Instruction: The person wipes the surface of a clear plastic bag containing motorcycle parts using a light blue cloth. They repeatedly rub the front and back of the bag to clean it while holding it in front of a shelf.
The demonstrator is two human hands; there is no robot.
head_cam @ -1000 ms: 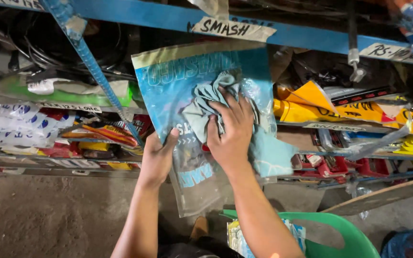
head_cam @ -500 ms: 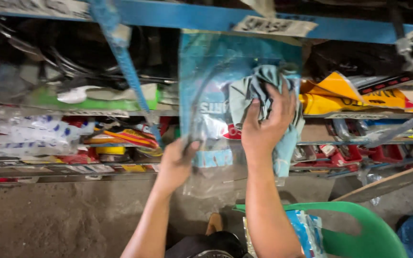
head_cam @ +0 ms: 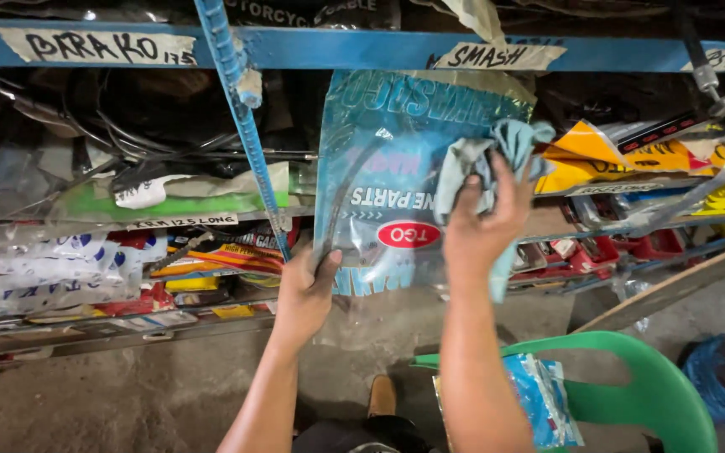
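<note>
My left hand (head_cam: 305, 294) grips the lower left edge of a blue plastic packet (head_cam: 388, 168) with a coiled cable inside, holding it upright in front of the shelves. My right hand (head_cam: 480, 222) presses a crumpled grey-blue cloth (head_cam: 488, 155) against the packet's upper right face. The packet's clear bottom part hangs down between my two hands.
Blue metal shelving (head_cam: 320, 49) with paper labels holds black cables, a green packet (head_cam: 169, 201) and yellow packets (head_cam: 631, 155). A diagonal blue brace (head_cam: 241, 117) crosses the shelf front. A green plastic chair (head_cam: 631, 377) with another blue packet (head_cam: 539, 398) stands at lower right on the concrete floor.
The cloth and my right hand moved from the packet's middle up to its right upper side. My left hand keeps its hold on the lower edge. The view shifted.
</note>
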